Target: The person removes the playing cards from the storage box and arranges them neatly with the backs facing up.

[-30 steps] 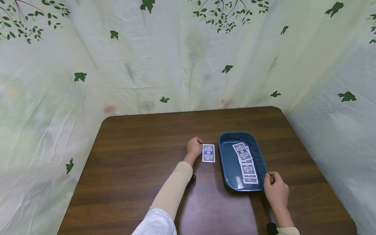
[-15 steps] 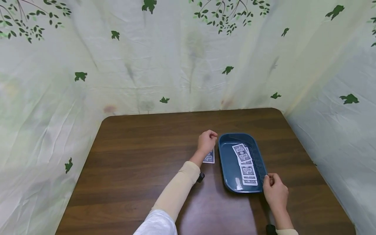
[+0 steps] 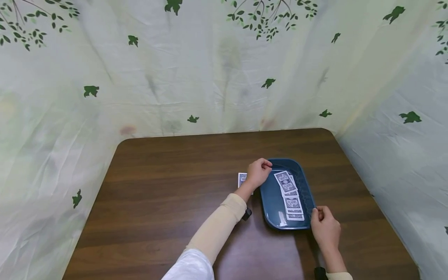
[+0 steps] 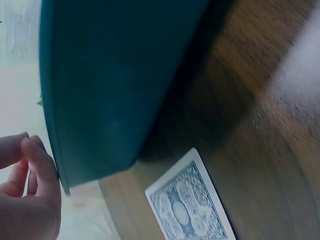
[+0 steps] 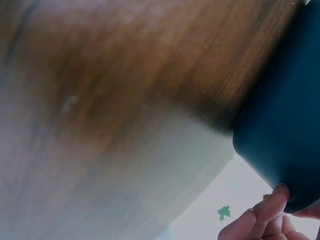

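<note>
- Head view: blue tray [image 3: 274,210] right of centre on the wooden surface [image 3: 168,186], with cards [image 3: 292,203] overlapping inside, patterned side up. Loose card [image 3: 242,179] flat on the surface left of the tray, partly hidden by the left hand [image 3: 258,174].
- Same view: left hand at the far left corner of the tray, fingers bent; right hand [image 3: 326,229] pinching the near right corner.
- For good handling, probably best to steady the tray from these opposite corners, keep it level, and avoid jerks likely to slide the cards. Keep the left wrist clear of the loose card.
- Count here: one tray, two hands, one loose card, at least four cards inside; exact number hard to tell because of the overlap.
- Left wrist view: left hand beside the tray rim, fingertips close together; firm hold or mere touch, cannot tell. Better to settle the fingers on the rim before adding any force. Count: one tray, one card, one hand.
- Right wrist view: right hand grasping the tray corner between fingers and thumb. Wise to hold firmly without tipping. Count: one tray, one hand.
</note>
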Demonstrator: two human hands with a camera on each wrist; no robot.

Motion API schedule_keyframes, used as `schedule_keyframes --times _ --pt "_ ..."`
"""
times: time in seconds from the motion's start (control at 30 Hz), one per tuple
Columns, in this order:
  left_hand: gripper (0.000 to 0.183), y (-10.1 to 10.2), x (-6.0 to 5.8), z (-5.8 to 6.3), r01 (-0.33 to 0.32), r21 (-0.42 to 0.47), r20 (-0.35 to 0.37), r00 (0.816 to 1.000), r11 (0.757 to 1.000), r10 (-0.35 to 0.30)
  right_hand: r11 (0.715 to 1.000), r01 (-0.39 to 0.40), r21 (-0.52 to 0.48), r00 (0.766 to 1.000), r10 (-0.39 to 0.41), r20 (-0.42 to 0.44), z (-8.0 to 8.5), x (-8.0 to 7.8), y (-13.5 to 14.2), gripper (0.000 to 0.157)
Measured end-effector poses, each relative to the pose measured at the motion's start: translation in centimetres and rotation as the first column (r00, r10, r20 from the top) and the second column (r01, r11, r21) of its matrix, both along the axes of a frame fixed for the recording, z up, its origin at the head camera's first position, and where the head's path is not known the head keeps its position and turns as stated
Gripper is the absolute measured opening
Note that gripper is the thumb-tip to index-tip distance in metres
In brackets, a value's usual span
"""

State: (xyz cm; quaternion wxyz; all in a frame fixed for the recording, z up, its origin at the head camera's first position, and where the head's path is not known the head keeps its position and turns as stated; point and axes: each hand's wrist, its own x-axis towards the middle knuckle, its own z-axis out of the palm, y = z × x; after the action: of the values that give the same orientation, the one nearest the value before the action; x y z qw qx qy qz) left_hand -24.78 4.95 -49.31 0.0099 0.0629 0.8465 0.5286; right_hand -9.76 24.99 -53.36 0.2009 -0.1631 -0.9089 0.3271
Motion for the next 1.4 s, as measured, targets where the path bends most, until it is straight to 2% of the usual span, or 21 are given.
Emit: schedule_keyframes --times 0.17,0.27,0.37,0.6,0.67,0.77,0.83,0.97,1.03,1.17,1.4 --pt "0.008 1.5 0.2 -0.3 0.025 -0.044 -0.006 1.0 0.999 -0.025 1.0 0.0 -0.007 1.0 0.0 0.004 0.0 -0.1 -0.1 0.016" --pt "0.01 2.6 0.3 -0.6 0.065 -0.092 -0.018 0.998 0.994 -0.066 1.0 0.004 -0.009 1.0 -0.004 -0.002 0.0 -0.1 0.0 0.016" --pt "0.012 3.5 0.3 -1.0 0.096 -0.124 0.001 0.995 0.988 -0.097 1.0 0.006 -0.009 1.0 -0.006 -0.005 0.0 0.0 0.0 0.016" --pt "0.018 4.7 -0.3 -2.9 0.082 -0.249 0.035 0.997 0.965 -0.076 1.0 0.01 -0.002 1.0 -0.01 -0.013 -0.3 -0.2 -0.1 0.014" --pt "0.022 4.8 -0.4 -3.3 0.069 -0.311 0.026 0.998 0.948 -0.064 1.0 0.01 -0.003 1.0 -0.01 -0.019 -0.4 -0.2 -0.2 0.014" --pt "0.031 5.1 -0.6 -3.7 0.062 -0.412 0.014 0.998 0.909 -0.061 1.0 0.012 -0.003 1.0 -0.012 -0.025 -0.5 -0.2 -0.1 0.014" --pt "0.04 5.4 -0.7 -3.8 0.063 -0.494 0.02 0.998 0.867 -0.061 1.0 0.014 -0.002 1.0 -0.015 -0.027 -0.6 -0.2 0.0 0.014" --pt "0.061 5.9 -1.0 -3.9 0.09 -0.613 0.075 0.996 0.785 -0.055 1.0 0.012 -0.001 0.999 -0.012 -0.031 -0.6 -0.3 0.1 0.013" --pt "0.07 6.0 -1.1 -3.9 0.103 -0.638 0.106 0.993 0.763 -0.045 1.0 0.009 -0.002 0.999 -0.009 -0.036 -0.6 -0.4 0.2 0.013" --pt "0.078 6.2 -1.2 -4.0 0.116 -0.644 0.139 0.99 0.756 -0.034 1.0 0.008 -0.003 0.999 -0.008 -0.048 -0.6 -0.4 0.3 0.013" --pt "0.082 6.4 -1.2 -4.1 0.105 -0.624 0.161 0.987 0.774 -0.004 1.0 0.002 0.01 0.998 -0.001 -0.063 -0.7 -0.3 0.4 0.013"
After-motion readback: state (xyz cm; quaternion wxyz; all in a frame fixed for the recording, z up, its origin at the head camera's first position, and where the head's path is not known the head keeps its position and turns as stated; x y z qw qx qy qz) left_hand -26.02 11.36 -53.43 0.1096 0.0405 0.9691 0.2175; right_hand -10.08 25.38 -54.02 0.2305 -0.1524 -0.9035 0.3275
